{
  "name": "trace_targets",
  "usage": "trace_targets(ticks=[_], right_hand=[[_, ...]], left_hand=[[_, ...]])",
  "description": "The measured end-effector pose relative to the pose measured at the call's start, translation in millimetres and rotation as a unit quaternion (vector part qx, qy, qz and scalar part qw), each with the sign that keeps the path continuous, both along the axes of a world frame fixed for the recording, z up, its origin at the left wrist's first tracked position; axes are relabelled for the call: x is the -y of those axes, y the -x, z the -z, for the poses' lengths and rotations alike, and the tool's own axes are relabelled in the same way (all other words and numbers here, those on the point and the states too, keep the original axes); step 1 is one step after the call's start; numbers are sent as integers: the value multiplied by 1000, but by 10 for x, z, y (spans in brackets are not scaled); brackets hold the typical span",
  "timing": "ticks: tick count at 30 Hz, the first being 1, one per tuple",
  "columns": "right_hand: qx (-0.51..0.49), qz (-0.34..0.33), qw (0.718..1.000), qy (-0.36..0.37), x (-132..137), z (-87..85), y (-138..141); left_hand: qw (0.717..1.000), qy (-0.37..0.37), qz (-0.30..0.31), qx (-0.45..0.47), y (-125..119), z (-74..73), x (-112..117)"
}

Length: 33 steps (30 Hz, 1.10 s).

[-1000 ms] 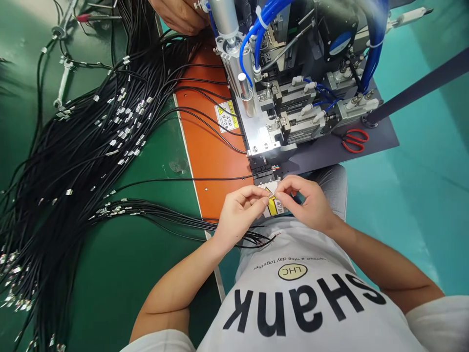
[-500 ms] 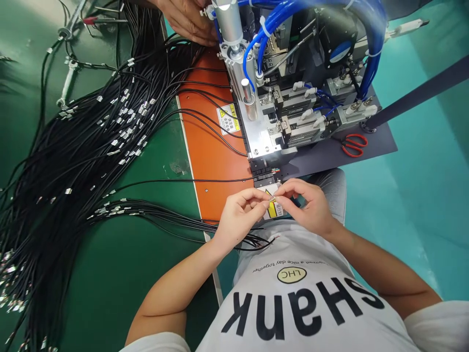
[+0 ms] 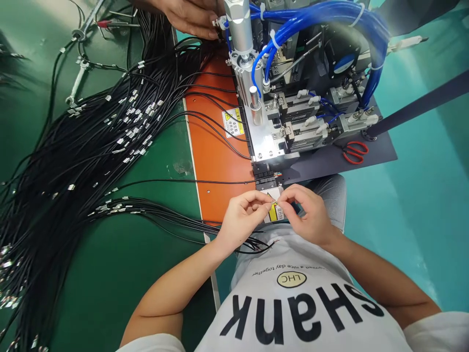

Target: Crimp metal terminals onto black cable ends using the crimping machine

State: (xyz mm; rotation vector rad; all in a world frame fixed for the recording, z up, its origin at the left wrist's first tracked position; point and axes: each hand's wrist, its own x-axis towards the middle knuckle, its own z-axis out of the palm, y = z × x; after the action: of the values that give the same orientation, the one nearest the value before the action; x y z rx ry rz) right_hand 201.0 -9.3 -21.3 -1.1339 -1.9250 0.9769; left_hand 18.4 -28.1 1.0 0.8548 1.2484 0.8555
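Observation:
My left hand (image 3: 246, 215) and my right hand (image 3: 307, 213) meet over a yellow-and-white warning label (image 3: 274, 215) at the machine's near end. Thumb and fingertips of each are pinched together. Between the two pinches shows a tiny pale sliver, too small to name. Just beyond my fingers, a single black cable (image 3: 183, 181) lies in the black holder (image 3: 266, 178), its coloured wire ends (image 3: 278, 174) sticking out to the right. Below my left wrist, a bunch of black cables (image 3: 176, 215) reaches across to my lap.
The machine (image 3: 256, 132) with blue air hoses (image 3: 311, 19) stands ahead on an orange plate (image 3: 223, 195). A big heap of black cables (image 3: 91, 166) covers the green table (image 3: 146, 283). Red-handled scissors (image 3: 354, 152) lie right. Another person's hand (image 3: 190, 17) is at the machine's far left.
The view has shifted slightly, so the machine sits a little further right and lower. My hands stay pinched close together, with a slightly wider gap between their fingertips.

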Motion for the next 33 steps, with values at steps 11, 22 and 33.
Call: trace_targets(ticks=[11, 22, 33], right_hand=[[148, -29, 970, -188, -40, -37, -50], [31, 1, 999, 18, -17, -29, -39], [-100, 69, 986, 112, 51, -10, 29]], left_hand=[[999, -25, 13, -35, -34, 14, 22], [999, -7, -7, -34, -57, 1, 16], [999, -24, -3, -38, -68, 40, 58]])
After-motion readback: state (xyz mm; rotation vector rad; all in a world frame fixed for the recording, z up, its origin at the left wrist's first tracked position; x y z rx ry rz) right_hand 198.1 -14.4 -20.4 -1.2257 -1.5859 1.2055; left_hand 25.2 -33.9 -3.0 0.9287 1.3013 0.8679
